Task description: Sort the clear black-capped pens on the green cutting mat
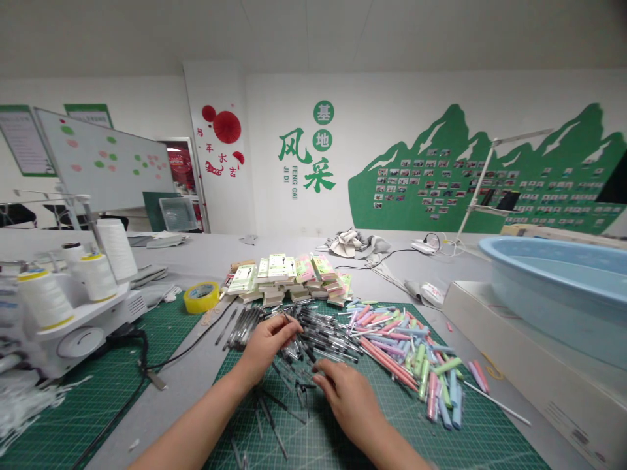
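Note:
My left hand is closed in a pinch over the pile of black and clear pens; what its fingertips hold is too small to make out. Lower and to the right, my right hand has thumb and fingers closed on a dark pen, whose upper part points toward the left hand. Loose thin pen parts lie on the green cutting mat beneath and in front of both hands. Right of the pens spreads a heap of pastel tubes and sticks in pink, green, blue and purple.
Small printed boxes are stacked behind the pens. At left stand a sewing machine with white thread cones and a yellow tape roll. A blue basin rests on a white box at right. Cloth scraps lie farther back.

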`<state>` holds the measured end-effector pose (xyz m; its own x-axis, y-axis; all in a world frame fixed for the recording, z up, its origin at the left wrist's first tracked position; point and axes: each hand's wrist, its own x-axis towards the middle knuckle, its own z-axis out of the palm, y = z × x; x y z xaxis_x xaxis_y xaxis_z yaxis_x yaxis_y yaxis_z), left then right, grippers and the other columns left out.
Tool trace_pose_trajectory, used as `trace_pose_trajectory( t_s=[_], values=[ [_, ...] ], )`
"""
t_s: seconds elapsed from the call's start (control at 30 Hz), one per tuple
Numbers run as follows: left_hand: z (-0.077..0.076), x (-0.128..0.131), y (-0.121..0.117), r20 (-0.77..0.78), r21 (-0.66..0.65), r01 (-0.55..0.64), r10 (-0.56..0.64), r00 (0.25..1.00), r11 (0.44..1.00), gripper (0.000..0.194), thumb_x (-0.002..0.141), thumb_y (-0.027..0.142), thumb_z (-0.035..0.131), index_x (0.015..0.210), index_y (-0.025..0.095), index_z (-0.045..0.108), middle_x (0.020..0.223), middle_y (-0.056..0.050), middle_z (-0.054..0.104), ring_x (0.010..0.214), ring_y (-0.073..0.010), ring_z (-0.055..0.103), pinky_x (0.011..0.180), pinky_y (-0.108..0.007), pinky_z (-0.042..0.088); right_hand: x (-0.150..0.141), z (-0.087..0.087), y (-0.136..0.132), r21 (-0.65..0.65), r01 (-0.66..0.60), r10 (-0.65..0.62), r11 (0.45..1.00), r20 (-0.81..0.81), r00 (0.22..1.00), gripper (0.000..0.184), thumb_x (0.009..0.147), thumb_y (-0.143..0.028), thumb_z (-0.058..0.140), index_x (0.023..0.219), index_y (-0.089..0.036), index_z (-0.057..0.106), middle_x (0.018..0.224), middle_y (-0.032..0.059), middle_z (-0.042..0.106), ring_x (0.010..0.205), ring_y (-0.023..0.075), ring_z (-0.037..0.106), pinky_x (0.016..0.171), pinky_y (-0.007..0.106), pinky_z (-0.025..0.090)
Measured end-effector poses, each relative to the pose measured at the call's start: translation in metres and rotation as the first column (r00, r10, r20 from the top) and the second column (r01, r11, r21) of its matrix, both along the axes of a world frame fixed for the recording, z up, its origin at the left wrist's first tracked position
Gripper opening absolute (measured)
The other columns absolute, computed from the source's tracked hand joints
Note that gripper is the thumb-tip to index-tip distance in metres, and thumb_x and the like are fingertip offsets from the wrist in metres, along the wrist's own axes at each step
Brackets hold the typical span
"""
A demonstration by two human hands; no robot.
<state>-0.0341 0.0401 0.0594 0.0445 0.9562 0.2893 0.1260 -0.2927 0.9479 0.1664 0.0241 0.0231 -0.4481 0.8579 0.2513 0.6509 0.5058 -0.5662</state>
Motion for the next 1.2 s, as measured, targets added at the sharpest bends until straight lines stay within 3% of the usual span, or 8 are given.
trace_pose_trajectory(
  t_s=[0.13, 0.3, 0.37, 0.47, 0.57, 0.63, 0.87, 1.2],
  values=[
    [0.003, 0.004, -0.003, -0.107, -0.027, 0.127, -0.129, 0.986, 0.992, 0.028, 0.079, 0.038, 0.056, 0.097, 0.018, 0.065, 0.082, -0.002, 0.060, 0.065, -0.0114, 0.049, 0.057, -0.020, 0.038, -0.002, 0.001, 0.003, -0.060, -0.036, 0.024, 0.998, -0.190, 0.982, 0.018, 0.086, -0.030, 0.047, 0.092, -0.027, 0.064, 0.084, 0.0010, 0.065, 0.083, 0.0182, 0.057, 0.072, 0.024, 0.038],
    [-0.003, -0.016, 0.011, -0.270, -0.015, 0.017, -0.021, 0.963, 1.000, 0.027, 0.082, 0.037, 0.049, 0.092, 0.017, 0.064, 0.077, -0.002, 0.060, 0.066, -0.0133, 0.052, 0.059, -0.022, 0.040, -0.002, -0.003, 0.006, -0.110, -0.062, 0.022, 0.992, -0.333, 0.943, 0.018, 0.086, -0.030, 0.047, 0.091, -0.024, 0.063, 0.063, -0.0020, 0.058, 0.072, 0.0184, 0.056, 0.067, 0.025, 0.038],
    [-0.006, -0.029, 0.017, -0.473, 0.043, 0.001, 0.020, 0.881, 0.999, 0.018, 0.078, 0.031, 0.053, 0.083, 0.017, 0.064, 0.079, -0.002, 0.062, 0.073, -0.0151, 0.054, 0.066, -0.023, 0.041, -0.002, -0.004, 0.007, -0.130, -0.076, 0.022, 0.989, -0.373, 0.928, 0.018, 0.086, -0.029, 0.046, 0.092, -0.023, 0.063, 0.060, -0.0030, 0.056, 0.067, 0.0172, 0.055, 0.065, 0.025, 0.037],
    [-0.010, -0.048, 0.021, -0.759, 0.056, -0.021, 0.057, 0.648, 0.998, 0.012, 0.073, 0.023, 0.055, 0.078, 0.020, 0.066, 0.081, -0.002, 0.063, 0.079, -0.0170, 0.055, 0.071, -0.024, 0.040, -0.002, -0.005, 0.007, -0.176, -0.095, 0.010, 0.980, -0.428, 0.903, 0.020, 0.086, -0.026, 0.044, 0.098, -0.022, 0.061, 0.057, -0.0046, 0.054, 0.058, 0.0152, 0.053, 0.061, 0.024, 0.037],
    [-0.012, -0.066, 0.022, -0.891, 0.041, -0.073, 0.070, 0.449, 0.997, 0.013, 0.071, 0.019, 0.055, 0.077, 0.022, 0.066, 0.084, -0.002, 0.063, 0.082, -0.0177, 0.055, 0.071, -0.024, 0.039, -0.002, -0.007, 0.009, -0.221, -0.110, -0.009, 0.969, -0.475, 0.880, 0.024, 0.086, -0.025, 0.043, 0.105, -0.021, 0.057, 0.054, -0.0055, 0.051, 0.054, 0.0145, 0.051, 0.056, 0.024, 0.036],
    [-0.012, -0.077, 0.023, -0.915, 0.033, -0.079, 0.062, 0.398, 0.996, 0.014, 0.070, 0.019, 0.055, 0.077, 0.023, 0.066, 0.084, -0.001, 0.063, 0.081, -0.0176, 0.055, 0.070, -0.023, 0.038, -0.002, -0.008, 0.010, -0.249, -0.120, -0.020, 0.961, -0.496, 0.868, 0.025, 0.086, -0.026, 0.041, 0.106, -0.021, 0.056, 0.053, -0.0059, 0.050, 0.050, 0.0139, 0.048, 0.053, 0.023, 0.035],
    [-0.011, -0.099, 0.024, -0.917, -0.096, 0.024, -0.097, 0.386, 0.995, 0.015, 0.064, 0.017, 0.056, 0.072, 0.023, 0.068, 0.070, 0.002, 0.064, 0.065, -0.0134, 0.056, 0.059, -0.020, 0.036, -0.001, -0.011, 0.012, -0.242, -0.069, -0.063, 0.968, -0.498, 0.865, 0.019, 0.084, -0.025, 0.042, 0.095, -0.021, 0.057, 0.055, -0.0056, 0.047, 0.051, 0.0124, 0.044, 0.051, 0.023, 0.032],
    [-0.004, -0.056, 0.009, -0.827, -0.149, 0.262, -0.265, 0.496, 0.954, 0.016, 0.067, 0.021, 0.059, 0.078, 0.023, 0.070, 0.076, 0.002, 0.067, 0.068, -0.0135, 0.058, 0.063, -0.020, 0.040, 0.001, -0.007, 0.014, -0.242, -0.020, -0.105, 0.970, -0.495, 0.863, 0.018, 0.082, -0.026, 0.041, 0.086, -0.020, 0.058, 0.057, -0.0051, 0.045, 0.055, 0.0134, 0.045, 0.054, 0.023, 0.032]
  ],
)
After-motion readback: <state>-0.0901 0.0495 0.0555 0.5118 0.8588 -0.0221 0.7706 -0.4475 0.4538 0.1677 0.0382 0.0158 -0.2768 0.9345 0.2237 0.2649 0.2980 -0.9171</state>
